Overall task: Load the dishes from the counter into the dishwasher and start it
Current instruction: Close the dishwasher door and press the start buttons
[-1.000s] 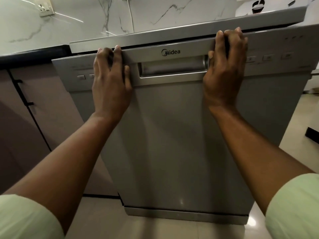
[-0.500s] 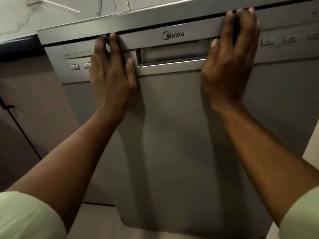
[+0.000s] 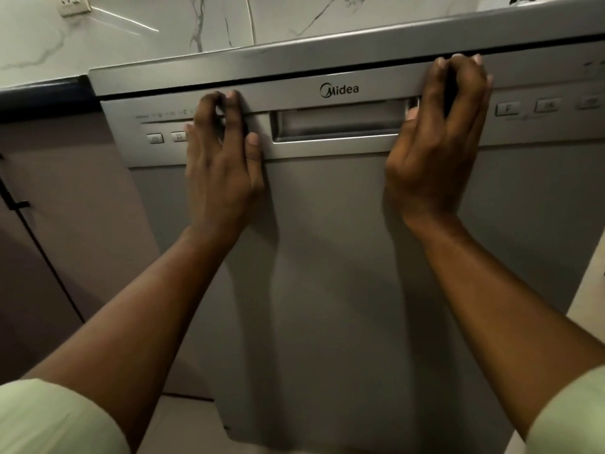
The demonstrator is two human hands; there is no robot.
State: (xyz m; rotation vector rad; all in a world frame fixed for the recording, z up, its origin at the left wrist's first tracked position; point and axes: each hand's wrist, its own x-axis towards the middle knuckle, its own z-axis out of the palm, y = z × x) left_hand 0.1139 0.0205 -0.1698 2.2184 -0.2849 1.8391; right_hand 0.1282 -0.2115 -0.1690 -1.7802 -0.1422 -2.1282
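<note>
A silver Midea dishwasher [image 3: 327, 257] fills the view, its door upright with only a thin dark gap under the top trim. My left hand [image 3: 219, 172] lies flat on the control panel, left of the recessed handle [image 3: 337, 122], fingers slightly apart. My right hand [image 3: 435, 142] presses flat on the panel right of the handle, its fingertips at the door's top edge. Neither hand holds anything. No dishes are in sight.
Small buttons sit on the panel at the left [image 3: 155, 138] and at the right [image 3: 507, 108]. A mauve cabinet [image 3: 65, 224] stands to the left under a dark counter edge [image 3: 42, 93]. Marble wall with a socket [image 3: 73, 4] is behind. Pale floor [image 3: 183, 421] shows below.
The gap at the top of the door has narrowed. My left hand's fingertips have slipped a little below the door's top edge. My right hand stays put.
</note>
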